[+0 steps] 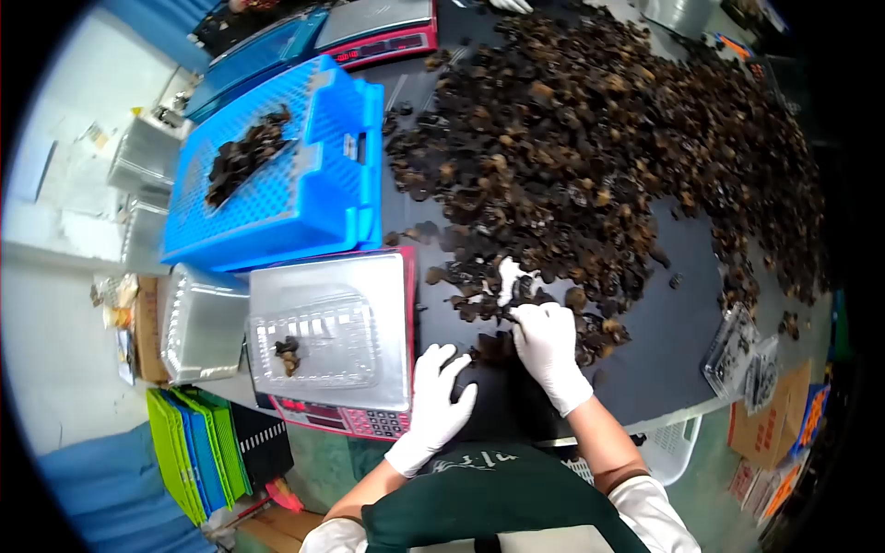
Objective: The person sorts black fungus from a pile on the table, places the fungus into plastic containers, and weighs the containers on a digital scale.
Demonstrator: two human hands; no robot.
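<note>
My right hand (550, 348), in a white glove, is at the near edge of a large pile of dark brown wood ear mushrooms (572, 157). Its fingers are closed at the tips, with a dark piece of wood ear showing by them. My left hand (436, 405), gloved too, holds nothing; its fingers are spread beside the right edge of a red-trimmed scale (392, 276). A clear plastic tray (346, 359) lies on the scale's plate, with a small clump of wood ear (288, 356) in it. Just beyond my right hand is a white patch (508, 278) I cannot identify.
Behind the scale, an upturned blue crate (313, 198) carries a heap of wood ear on a tray. Stacked clear containers (207, 323) stand left of the scale. Another scale (383, 41) is at the back. Clear packs (733, 350) lie at the right edge.
</note>
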